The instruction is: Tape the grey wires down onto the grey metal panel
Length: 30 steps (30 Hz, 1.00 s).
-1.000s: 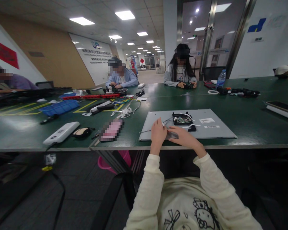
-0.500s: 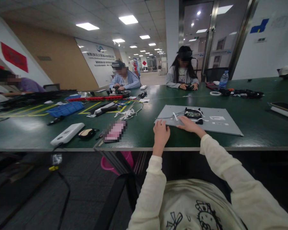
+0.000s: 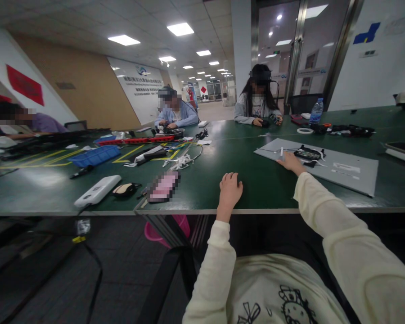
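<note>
A flat grey panel [image 3: 349, 180] lies at an angle on the green table, right of centre. On it sit a black-framed circuit board [image 3: 308, 154] with thin cables and white label strips [image 3: 347, 168]. My right hand [image 3: 293, 163] holds the panel by its near edge, left of the board, fingers over the top beside a small white tag [image 3: 281, 151]. Its thumb is hard to make out. My left hand [image 3: 231, 190] rests palm down on the bare tabletop near the front edge, fingers slightly bent and apart, away from the panel and holding nothing.
A pink-screened phone [image 3: 164, 186], a black-and-beige object [image 3: 126, 189] and a white device [image 3: 97, 191] lie to the left. Behind them are white cables [image 3: 181, 162] and a blue tray [image 3: 95, 155]. A water bottle [image 3: 316, 111] stands far right. Co-workers sit across the table.
The grey panel has slid right and turned slightly, my right hand moving with it. My left hand has come off the panel's near edge and now lies on the table.
</note>
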Available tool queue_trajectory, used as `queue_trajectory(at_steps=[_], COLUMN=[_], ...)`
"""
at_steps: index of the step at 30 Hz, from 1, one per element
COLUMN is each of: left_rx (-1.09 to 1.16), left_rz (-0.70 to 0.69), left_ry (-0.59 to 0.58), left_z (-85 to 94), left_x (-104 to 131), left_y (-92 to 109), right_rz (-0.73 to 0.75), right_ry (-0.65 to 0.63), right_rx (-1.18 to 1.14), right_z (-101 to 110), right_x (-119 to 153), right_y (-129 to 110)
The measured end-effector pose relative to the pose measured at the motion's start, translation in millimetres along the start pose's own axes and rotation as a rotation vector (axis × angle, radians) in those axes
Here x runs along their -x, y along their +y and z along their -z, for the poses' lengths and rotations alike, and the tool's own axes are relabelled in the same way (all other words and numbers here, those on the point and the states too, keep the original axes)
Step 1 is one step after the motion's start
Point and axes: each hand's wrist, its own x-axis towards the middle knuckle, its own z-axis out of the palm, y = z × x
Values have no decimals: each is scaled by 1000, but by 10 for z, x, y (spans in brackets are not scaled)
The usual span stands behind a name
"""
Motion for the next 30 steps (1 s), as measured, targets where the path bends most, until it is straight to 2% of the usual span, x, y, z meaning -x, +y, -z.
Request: queue_trajectory(at_steps=[5, 10, 12, 17, 21, 25, 30], left_rx=[-16, -51, -51, -55, -65, -74, -96], left_rz=[-11, 8, 5, 5, 3, -1, -2], left_ry=[-10, -19, -18, -30, -40, -61, -62], left_z=[-3, -27, -42, -71, -71, -54, -50], left_x=[1, -2, -1, -3, -12, -19, -15], left_y=[-19, -30, -42, -66, -62, -49, -35], right_rz=[-222, -310, -243, 83, 95, -64, -230], right_ry=[50, 127, 142, 64, 78, 85, 62], right_rx=[39, 100, 141, 236, 319, 188, 72], right_z=[-10, -11, 23, 201, 345, 405, 385], right_x=[-118, -154, -147, -13, 245, 454, 438], right_y=[352, 767, 948, 1499, 1914, 2087, 2087])
